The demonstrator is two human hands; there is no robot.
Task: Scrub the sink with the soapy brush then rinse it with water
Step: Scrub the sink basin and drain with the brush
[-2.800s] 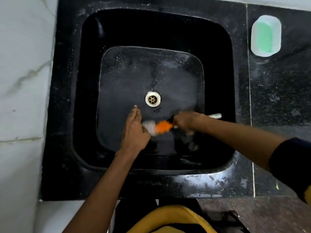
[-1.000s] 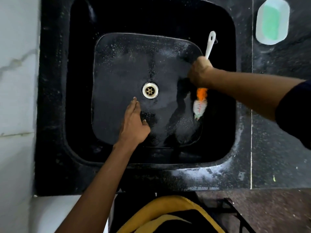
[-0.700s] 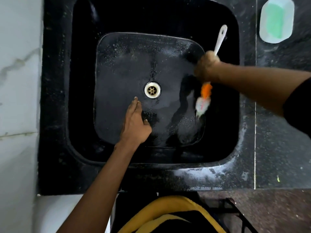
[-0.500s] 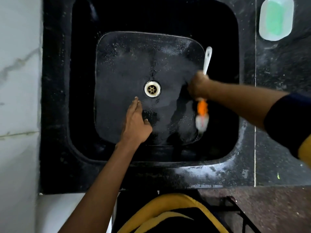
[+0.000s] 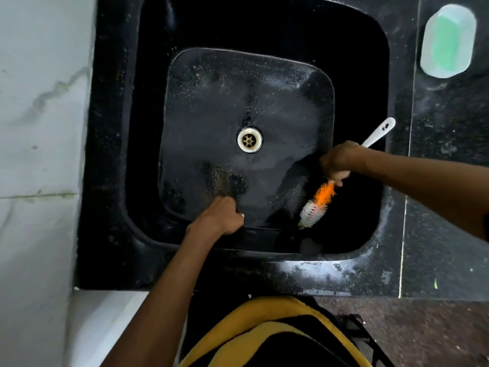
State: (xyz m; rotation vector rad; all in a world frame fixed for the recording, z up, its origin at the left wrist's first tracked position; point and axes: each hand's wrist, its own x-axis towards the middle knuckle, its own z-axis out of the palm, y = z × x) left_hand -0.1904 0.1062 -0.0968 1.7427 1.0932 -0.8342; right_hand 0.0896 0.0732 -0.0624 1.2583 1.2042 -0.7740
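Note:
A black square sink (image 5: 148,144) fills the middle of the view, its wet floor speckled with suds around a round metal drain (image 5: 249,139). My right hand (image 5: 340,161) grips the white handle of a brush (image 5: 317,202) with orange and white bristles; the bristle head touches the near right corner of the sink floor. My left hand (image 5: 221,217) rests at the near edge of the sink floor with its fingers curled in, holding nothing.
A white soap dish with a green bar (image 5: 448,39) sits on the black counter (image 5: 444,207) at the far right. A white marble wall (image 5: 39,128) borders the sink on the left. My yellow and black clothing (image 5: 272,337) shows at the bottom.
My right hand has swung the brush from the right side toward the near right corner, handle now tilted right. My left hand has pulled back toward me and its flat fingers have curled in.

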